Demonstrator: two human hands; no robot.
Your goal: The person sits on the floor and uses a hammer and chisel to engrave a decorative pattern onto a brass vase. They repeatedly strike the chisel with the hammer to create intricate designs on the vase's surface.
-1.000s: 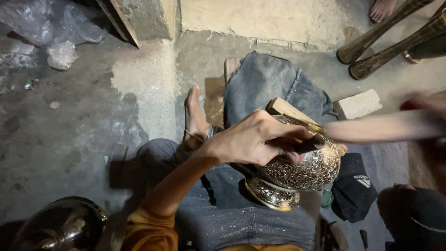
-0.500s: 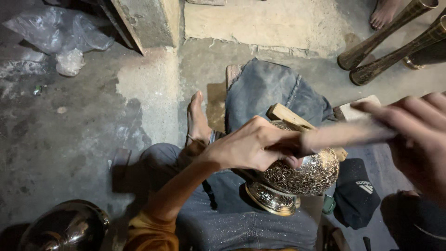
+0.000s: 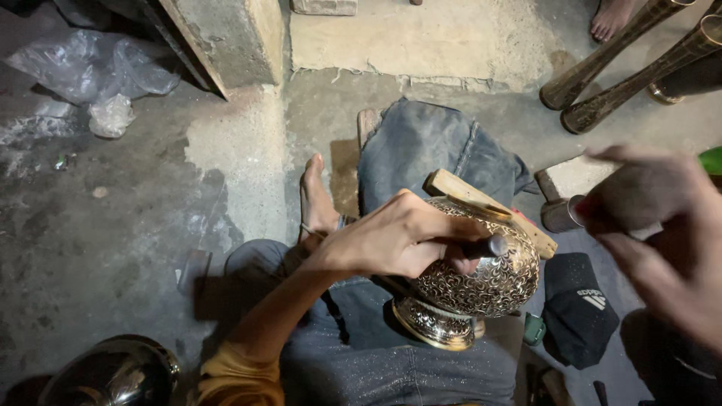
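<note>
Concrete floor (image 3: 113,225) fills the view, with one clear plastic bag (image 3: 90,71) at ten o'clock and two tall brass tubes (image 3: 617,53) at one o'clock. One denim cloth (image 3: 429,146) lies past the person's bare foot (image 3: 316,203), one black cap (image 3: 579,312) at four o'clock, one shiny metal bowl (image 3: 113,372) at seven. At centre sits one engraved brass vase (image 3: 481,274) on its side across the lap, against a wooden block (image 3: 481,207). The left hand (image 3: 398,237) is curled, pinching a small metal punch (image 3: 489,246) onto the vase's wall. The right hand (image 3: 654,233), blurred at three o'clock, is closed around one hammer (image 3: 564,214). Half a second ago that hammer reached the punch; now it has drawn back rightward.
</note>
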